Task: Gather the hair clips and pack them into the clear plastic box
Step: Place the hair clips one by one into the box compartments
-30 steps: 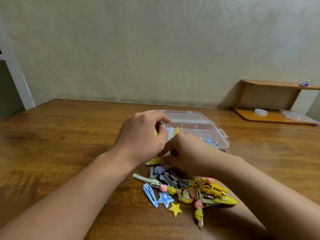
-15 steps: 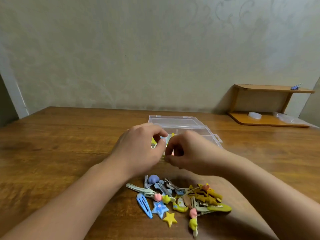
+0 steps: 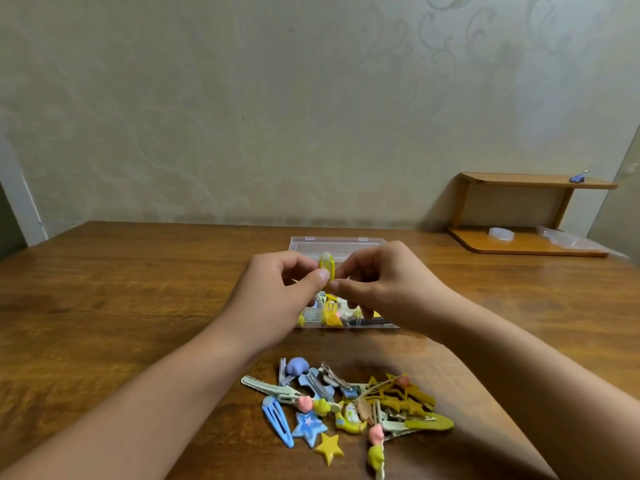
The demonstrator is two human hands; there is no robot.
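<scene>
From the head camera, the left hand and the right hand meet above the clear plastic box, and both pinch one yellow clip between thumb and fingertips. The clip stands roughly upright, a narrow snap-type strip with a pale rounded knob at its top end. The box lies open on the bench behind and beneath the hands; its near compartments already hold a few clips, yellow mostly, with one dark slim one along the front wall (how many in all cannot be told, since the hands cover much of it).

The loose pile of hair clips lies near the front edge of the bench, between the two forearms and well apart from the box. In it are a blue snap clip, a blue star, a yellow star, a long pale-green alligator clip and a tangle of mustard-yellow pieces on the right.

To the left of the hands the bench runs bare out to its far-left corner. The bench is glossy brown wood with a strong grain. At far right stands a small wooden shelf against the patterned wall.
</scene>
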